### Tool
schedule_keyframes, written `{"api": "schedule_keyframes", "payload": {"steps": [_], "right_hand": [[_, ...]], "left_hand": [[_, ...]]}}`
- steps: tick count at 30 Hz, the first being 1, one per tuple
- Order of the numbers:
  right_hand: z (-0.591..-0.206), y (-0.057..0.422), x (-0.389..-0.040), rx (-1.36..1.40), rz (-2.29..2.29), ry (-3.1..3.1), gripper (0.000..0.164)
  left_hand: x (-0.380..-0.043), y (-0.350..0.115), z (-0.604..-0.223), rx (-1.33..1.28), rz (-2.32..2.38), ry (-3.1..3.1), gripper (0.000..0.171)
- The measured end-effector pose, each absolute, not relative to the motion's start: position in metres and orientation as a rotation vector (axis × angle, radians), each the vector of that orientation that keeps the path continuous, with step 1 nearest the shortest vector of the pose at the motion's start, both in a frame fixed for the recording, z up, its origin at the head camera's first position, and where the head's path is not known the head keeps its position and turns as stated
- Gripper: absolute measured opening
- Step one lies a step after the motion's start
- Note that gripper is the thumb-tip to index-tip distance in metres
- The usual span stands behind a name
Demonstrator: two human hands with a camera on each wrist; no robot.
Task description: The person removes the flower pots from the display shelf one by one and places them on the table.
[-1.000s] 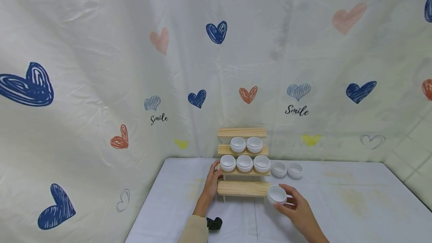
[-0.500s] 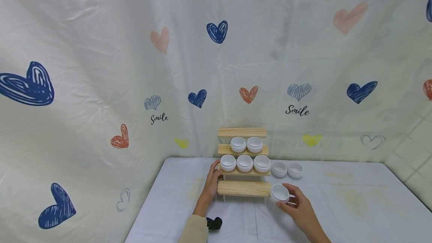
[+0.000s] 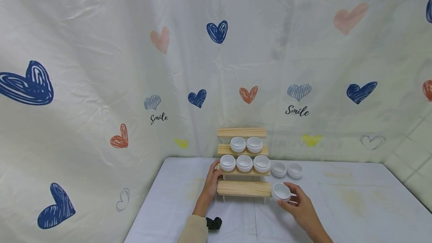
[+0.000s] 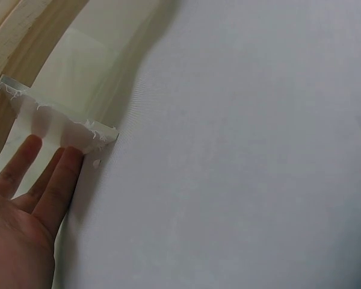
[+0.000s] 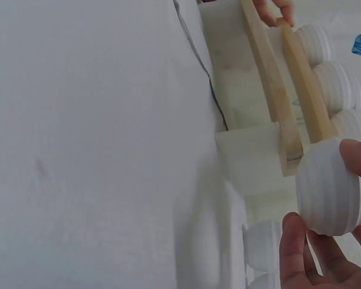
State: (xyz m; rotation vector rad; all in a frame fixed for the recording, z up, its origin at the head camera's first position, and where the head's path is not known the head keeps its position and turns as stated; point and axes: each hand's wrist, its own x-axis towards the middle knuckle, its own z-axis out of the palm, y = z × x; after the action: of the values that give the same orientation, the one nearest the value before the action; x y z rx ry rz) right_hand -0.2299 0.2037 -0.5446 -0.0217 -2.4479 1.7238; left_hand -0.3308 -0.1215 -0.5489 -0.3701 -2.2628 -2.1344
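White cup (image 3: pixel 281 192) is in the right hand (image 3: pixel 301 203), mouth up, just off the right end of the stand's lowest board (image 3: pixel 243 189); can't tell if they touch. Key relation: that board is bare, long axis left-right, and lies straight left of the cup. Right fingers (image 5: pixel 293 232) are spread cup-wide, pinching it from the right, so the board-facing side is free. Right hand is clearly the nearer one; left hand (image 3: pixel 212 183) is at the stand's far end, fingers mostly straight against its side panel (image 4: pixel 54 117), no cup there. Above: three cups (image 3: pixel 244 163) on the next board, two (image 3: pixel 237 144) higher. Two spare cups (image 3: pixel 278 169) stand right, on the surface (image 3: pixel 337 213).
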Motion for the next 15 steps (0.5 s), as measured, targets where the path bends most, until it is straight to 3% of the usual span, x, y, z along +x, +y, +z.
{"api": "schedule_keyframes", "payload": {"steps": [15], "right_hand": [[-0.55,0.21,-0.243,-0.008,1.668,-2.474,0.069]], "left_hand": [[-0.33,-0.122,-0.546,-0.413,-2.122,-2.258,0.05]]}}
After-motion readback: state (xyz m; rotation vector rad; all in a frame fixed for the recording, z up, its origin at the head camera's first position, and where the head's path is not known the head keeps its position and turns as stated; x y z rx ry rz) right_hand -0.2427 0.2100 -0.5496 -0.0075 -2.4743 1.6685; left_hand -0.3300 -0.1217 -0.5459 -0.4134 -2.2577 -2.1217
